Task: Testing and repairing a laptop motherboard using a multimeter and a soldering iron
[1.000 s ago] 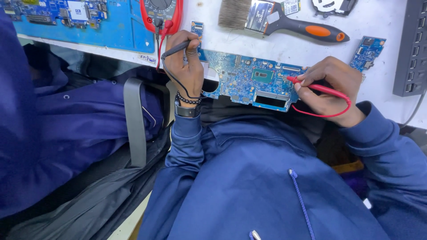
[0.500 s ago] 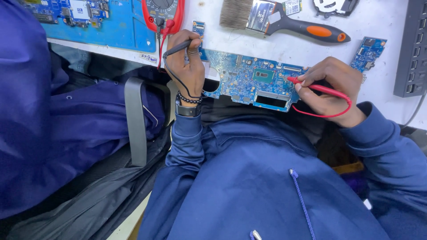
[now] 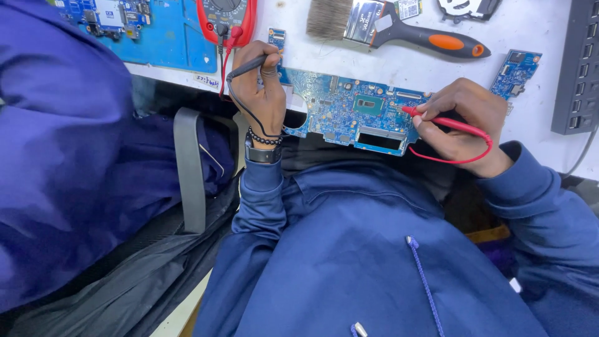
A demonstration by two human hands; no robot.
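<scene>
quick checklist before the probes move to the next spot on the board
1. Left hand grips black probe: ok.
2. Right hand grips red probe: ok.
3. Red tip on blue circuit board: ok.
4. Black tip contact at board's left edge: cannot tell.
5. Leads plugged into red multimeter: ok.
6. Brush off the board: ok.
</scene>
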